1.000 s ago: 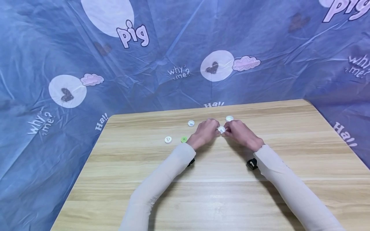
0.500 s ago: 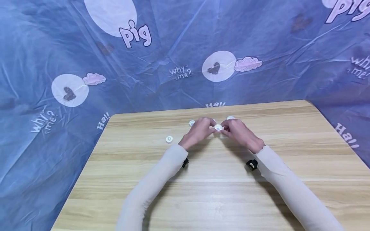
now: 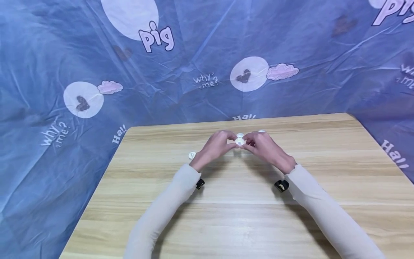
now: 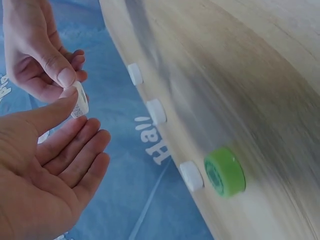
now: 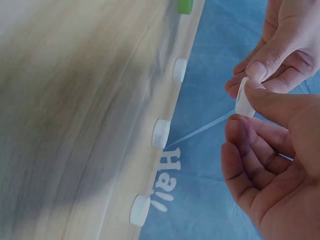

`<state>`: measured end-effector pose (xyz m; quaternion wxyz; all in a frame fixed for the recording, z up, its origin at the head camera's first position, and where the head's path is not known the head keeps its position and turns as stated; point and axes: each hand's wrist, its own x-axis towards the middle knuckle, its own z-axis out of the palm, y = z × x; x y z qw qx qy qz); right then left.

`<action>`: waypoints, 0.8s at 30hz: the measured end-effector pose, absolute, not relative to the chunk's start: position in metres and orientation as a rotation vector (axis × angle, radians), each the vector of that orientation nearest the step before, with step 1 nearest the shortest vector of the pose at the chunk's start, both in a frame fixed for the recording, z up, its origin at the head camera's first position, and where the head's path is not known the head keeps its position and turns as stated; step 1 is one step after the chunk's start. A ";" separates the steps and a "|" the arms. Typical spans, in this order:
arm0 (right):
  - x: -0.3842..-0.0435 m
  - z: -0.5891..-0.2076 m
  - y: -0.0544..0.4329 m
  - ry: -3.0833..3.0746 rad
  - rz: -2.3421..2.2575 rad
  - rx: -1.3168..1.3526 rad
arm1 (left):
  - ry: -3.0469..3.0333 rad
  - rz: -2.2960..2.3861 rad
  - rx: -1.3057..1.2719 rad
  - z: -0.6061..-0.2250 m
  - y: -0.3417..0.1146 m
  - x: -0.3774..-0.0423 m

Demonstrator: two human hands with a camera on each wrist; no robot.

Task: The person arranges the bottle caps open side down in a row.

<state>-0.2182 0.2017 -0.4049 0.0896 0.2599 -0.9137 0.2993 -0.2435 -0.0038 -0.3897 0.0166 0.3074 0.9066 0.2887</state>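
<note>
Pale wooden table point(image 3: 239, 223), white disc point(image 3: 239, 141) between left grip point(image 3: 215, 144) and right grip point(image 3: 266, 145), both pinching it.

Left sleeve point(image 3: 167, 200): off-white, long, close-fitting; I see fine creases near the elbow point(image 3: 142, 233). Right sleeve point(image 3: 328, 217): same cloth colour, soft folds behind the cuff point(image 3: 293, 174). On my feed a small black unit point(image 3: 200, 184) shows at the left cuff point(image 3: 192, 173); a second black unit point(image 3: 280, 185), marked with a pale curved streak, shows at the right. Left hand point(image 3: 214, 145) and right hand point(image 3: 266, 147): bare to the wrist.
</note>
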 end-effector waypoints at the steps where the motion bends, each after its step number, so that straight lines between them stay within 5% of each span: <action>1: -0.217 -0.404 0.201 -2.712 0.896 0.775 | 2.819 0.902 0.960 -0.389 -0.006 -0.242; 24: -0.204 -0.406 0.189 -2.580 1.015 0.883 | 2.746 1.122 1.035 -0.387 -0.038 -0.227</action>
